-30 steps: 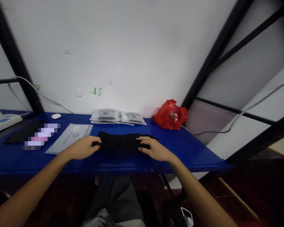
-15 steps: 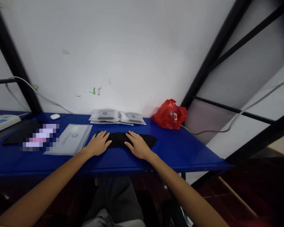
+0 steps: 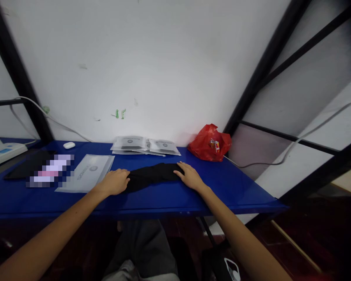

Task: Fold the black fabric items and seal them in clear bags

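Note:
A long, narrow piece of black cloth [image 3: 155, 174] lies across the blue table in front of me, slightly rumpled and slanting down toward its left end. My left hand [image 3: 116, 182] is closed around that left end, fingers curled over it. At the cloth's right end my right hand [image 3: 190, 177] holds the edge between fingers and thumb. The stretch of cloth between the hands is bare to view; both ends are partly covered by my fingers.
Flat translucent packets [image 3: 130, 143] are stacked by the wall, and a larger translucent bag [image 3: 89, 171] lies left. A red plastic bag [image 3: 210, 143] sits back right. A blurred-out phone [image 3: 51, 170], a dark flat item [image 3: 25, 166] and a white case [image 3: 69, 145] are farther left on the blue table [image 3: 222, 187].
My hands have moved apart, the left one slightly leftward and the right one clearly rightward. From lying flat on the cloth, they have closed on its ends, and its left end now sits lower.

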Demonstrator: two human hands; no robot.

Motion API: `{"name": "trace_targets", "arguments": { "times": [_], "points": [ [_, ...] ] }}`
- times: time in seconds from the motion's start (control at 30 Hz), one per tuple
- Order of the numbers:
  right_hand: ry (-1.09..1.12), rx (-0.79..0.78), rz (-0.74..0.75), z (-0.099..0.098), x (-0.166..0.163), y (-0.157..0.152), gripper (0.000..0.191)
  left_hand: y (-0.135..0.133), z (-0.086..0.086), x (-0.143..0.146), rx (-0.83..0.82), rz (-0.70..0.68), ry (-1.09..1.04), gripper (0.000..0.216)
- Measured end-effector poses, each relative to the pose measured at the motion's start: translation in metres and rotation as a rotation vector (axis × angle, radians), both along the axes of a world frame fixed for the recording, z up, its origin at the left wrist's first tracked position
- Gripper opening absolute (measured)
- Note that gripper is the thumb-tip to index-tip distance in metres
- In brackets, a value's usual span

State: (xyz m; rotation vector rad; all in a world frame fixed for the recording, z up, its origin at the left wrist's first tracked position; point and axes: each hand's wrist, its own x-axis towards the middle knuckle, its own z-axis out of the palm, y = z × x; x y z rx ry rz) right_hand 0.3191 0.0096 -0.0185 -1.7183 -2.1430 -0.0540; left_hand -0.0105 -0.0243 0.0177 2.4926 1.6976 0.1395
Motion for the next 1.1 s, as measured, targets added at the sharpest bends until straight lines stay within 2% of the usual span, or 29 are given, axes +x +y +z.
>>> {"name": "trace_targets", "arguments": {
  "times": [0.1, 0.2, 0.37, 0.47, 0.6, 0.77, 0.9, 1.03, 1.1],
  "points": [
    [0.053, 0.037, -0.034, 0.002, 0.009, 0.006, 0.049, -0.006, 0.011, -0.005, -0.024, -0.024, -0.054, 0.039],
    [0.116, 0.031, -0.051, 0.001, 0.012, 0.009, 0.048, -0.009, 0.017, -0.008, -0.102, 0.029, -0.137, 0.044],
    [0.169, 0.028, -0.046, -0.001, 0.013, 0.009, 0.043, -0.012, 0.021, -0.006, -0.317, 0.099, -0.213, 0.042],
    [0.136, 0.045, -0.036, 0.002, 0.011, 0.002, 0.036, -0.012, 0.021, -0.008, -0.359, 0.079, -0.249, 0.035],
    [0.115, 0.110, 0.004, 0.011, 0.004, -0.010, 0.033, 0.000, 0.029, -0.024, -0.235, 0.116, -0.270, 0.031],
    [0.218, 0.186, -0.042, 0.014, 0.000, -0.013, 0.035, 0.020, 0.051, -0.051, -0.020, 0.283, -0.256, 0.022],
    [0.240, 0.117, -0.015, 0.010, 0.000, -0.011, 0.033, 0.024, 0.059, -0.057, -0.014, 0.344, -0.261, 0.023],
    [0.228, 0.080, 0.062, 0.006, -0.001, -0.011, 0.032, 0.026, 0.055, -0.054, -0.058, 0.359, -0.354, 0.025],
    [0.218, 0.083, 0.071, 0.004, -0.001, -0.010, 0.031, 0.031, 0.053, -0.051, -0.055, 0.316, -0.401, 0.027]
  ]
}}
